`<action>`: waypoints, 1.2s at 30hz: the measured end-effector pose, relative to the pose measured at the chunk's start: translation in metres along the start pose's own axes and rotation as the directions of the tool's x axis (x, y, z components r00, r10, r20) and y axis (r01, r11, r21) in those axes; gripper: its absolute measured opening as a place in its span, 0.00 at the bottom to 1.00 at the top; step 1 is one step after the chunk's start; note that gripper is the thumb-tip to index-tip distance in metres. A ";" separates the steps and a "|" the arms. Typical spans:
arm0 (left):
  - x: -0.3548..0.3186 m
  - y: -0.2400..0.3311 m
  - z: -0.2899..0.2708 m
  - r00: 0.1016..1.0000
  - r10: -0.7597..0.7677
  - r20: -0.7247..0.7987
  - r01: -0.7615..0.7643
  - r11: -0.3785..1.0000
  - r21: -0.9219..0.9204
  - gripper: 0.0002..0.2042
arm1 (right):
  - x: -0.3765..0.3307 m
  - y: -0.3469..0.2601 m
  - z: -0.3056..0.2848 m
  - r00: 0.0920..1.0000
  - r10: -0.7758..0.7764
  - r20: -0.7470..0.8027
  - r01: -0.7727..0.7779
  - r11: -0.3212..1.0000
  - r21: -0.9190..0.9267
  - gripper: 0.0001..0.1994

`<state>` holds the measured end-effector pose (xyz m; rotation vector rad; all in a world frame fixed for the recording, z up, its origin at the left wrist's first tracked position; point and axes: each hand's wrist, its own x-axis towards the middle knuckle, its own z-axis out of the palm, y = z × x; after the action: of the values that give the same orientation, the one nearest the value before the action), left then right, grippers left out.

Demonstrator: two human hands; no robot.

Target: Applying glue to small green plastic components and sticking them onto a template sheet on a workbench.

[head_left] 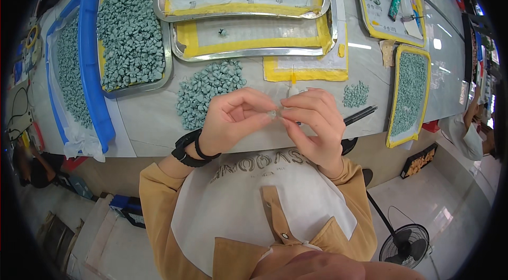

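Over the table's near edge, my left hand (pixel 235 116) and my right hand (pixel 316 124) meet fingertip to fingertip, both closed in a pinch. Between them is a small pale grey-green piece (pixel 273 114), partly covered by the fingers. Just beyond my right hand stands a small white bottle (pixel 292 90) with a yellow tip and thin needle. A slim black tool (pixel 361 115) sticks out beside that hand; its near end is hidden. Left of my hands lies a loose pile of grey-green pieces (pixel 211 89), and a pile of smaller ones (pixel 356 94) lies to the right.
At left are a blue tray (pixel 95 79) and a metal tray (pixel 168 63) full of pieces. Stacked yellow-taped trays (pixel 243 10) stand ahead. On the right sit a yellow-edged tray (pixel 392 121) of small pieces and another tray (pixel 386 29) with a green tube (pixel 395 4).
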<state>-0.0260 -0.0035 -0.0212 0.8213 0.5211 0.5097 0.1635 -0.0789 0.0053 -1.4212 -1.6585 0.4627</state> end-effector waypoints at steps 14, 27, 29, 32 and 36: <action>0.000 0.000 0.005 0.989 0.150 0.008 -0.143 0.924 0.354 0.07 | -0.003 0.003 0.003 0.987 0.117 0.109 -0.134 0.978 0.162 0.07; 0.002 0.027 0.003 0.899 0.360 0.250 -0.284 0.044 0.958 0.15 | -0.011 -0.001 -0.036 0.936 0.263 0.236 -0.194 0.941 -0.278 0.28; 0.008 0.020 0.006 0.880 0.395 0.263 -0.270 -0.040 0.962 0.13 | -0.012 -0.003 -0.028 0.909 0.280 0.308 -0.157 0.916 -0.369 0.32; 0.014 0.018 0.007 0.889 0.432 0.152 -0.108 -0.125 0.986 0.12 | -0.019 0.006 -0.016 0.884 0.268 0.382 -0.122 0.922 -0.367 0.31; 0.012 0.011 -0.001 0.883 0.448 0.139 -0.064 -0.178 0.982 0.11 | -0.022 0.010 -0.011 0.946 0.130 0.295 -0.096 0.987 -0.127 0.31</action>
<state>-0.0200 0.0102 -0.0155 2.5505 1.0423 0.5506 0.1769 -0.0991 -0.0041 -1.5956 -1.8751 0.6926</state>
